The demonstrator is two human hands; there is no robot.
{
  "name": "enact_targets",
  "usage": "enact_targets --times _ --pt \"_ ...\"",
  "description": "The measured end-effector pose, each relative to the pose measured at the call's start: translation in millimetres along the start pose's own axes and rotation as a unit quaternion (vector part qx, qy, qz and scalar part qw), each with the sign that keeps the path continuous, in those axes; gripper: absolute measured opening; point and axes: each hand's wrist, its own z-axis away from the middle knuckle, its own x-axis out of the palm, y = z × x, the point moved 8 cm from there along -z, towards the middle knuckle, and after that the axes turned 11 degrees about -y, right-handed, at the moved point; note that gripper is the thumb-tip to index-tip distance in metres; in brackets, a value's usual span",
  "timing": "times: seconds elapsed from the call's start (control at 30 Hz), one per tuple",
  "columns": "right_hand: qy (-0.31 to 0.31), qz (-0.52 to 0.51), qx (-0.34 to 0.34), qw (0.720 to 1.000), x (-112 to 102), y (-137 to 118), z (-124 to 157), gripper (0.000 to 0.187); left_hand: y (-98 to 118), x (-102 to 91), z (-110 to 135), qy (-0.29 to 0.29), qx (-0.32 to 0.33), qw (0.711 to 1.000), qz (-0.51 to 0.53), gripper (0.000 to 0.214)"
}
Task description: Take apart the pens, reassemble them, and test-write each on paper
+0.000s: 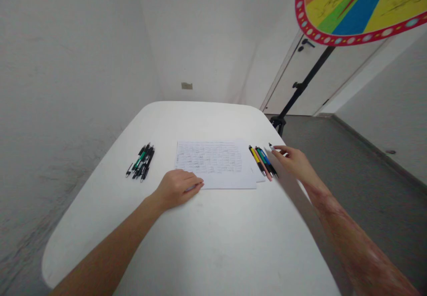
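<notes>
A sheet of paper [227, 180] covered in handwritten lines lies on the white table. My left hand [178, 187] rests over its lower left corner, fingers together and curled, the thumb close to the fingertips at the paper's edge. Off to the right, my right hand [290, 160] pinches a pen [271, 146] with a pale body and dark end; the rest of it is hidden by the fingers. Just left of that hand, several pens lie side by side, among them a yellow pen [256, 157] and a blue pen [266, 158].
On the table's left side is a pile of black and green pens [143, 160]. More paper [258, 173] sticks out beneath the written sheet. Beyond the white table [207, 242], a colourful prize wheel [353, 11] stands on a black stand [300, 87] before a door.
</notes>
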Motion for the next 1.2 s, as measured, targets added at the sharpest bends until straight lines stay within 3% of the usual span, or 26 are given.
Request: enact_targets --times 0.17,0.3,0.4,0.47,0.53,0.6,0.7,0.83,1.2 --pt "-0.028 0.042 0.014 0.999 20.1 -5.4 7.5 0.052 -0.1 0.0 0.7 0.000 -0.005 1.000 -0.002 0.013" --pt "-0.008 0.056 0.006 0.998 22.1 -13.3 14.1 0.048 -4.9 -7.8 3.0 0.020 -0.020 0.999 -0.036 0.013" --pt "0.013 0.041 0.008 0.999 21.1 -13.7 17.8 0.049 -26.8 -22.0 7.4 0.034 -0.117 0.987 -0.102 0.016" --pt "0.028 0.032 0.014 0.999 20.7 -12.5 19.6 0.049 -53.3 -35.1 16.3 0.029 -0.246 0.957 -0.151 0.023" --pt "0.039 0.025 0.014 0.999 20.9 -12.1 20.7 0.048 -79.8 -47.1 30.6 -0.006 -0.376 0.903 -0.205 0.027" --pt "0.046 0.018 0.008 0.999 21.3 -12.3 21.1 0.047 -99.2 -53.3 43.9 -0.068 -0.454 0.857 -0.235 0.030" --pt "0.054 0.006 0.005 0.999 21.2 -11.5 21.4 0.047 -115.7 -58.0 59.8 -0.141 -0.515 0.807 -0.251 0.038" --pt "0.073 -0.019 -0.002 0.997 18.5 -11.0 23.1 0.046 -120.7 -57.7 68.7 -0.187 -0.550 0.779 -0.236 0.040" --pt "0.127 -0.056 -0.037 0.990 10.2 -14.0 28.0 0.037 -123.6 -58.0 74.1 -0.205 -0.580 0.758 -0.218 0.035"
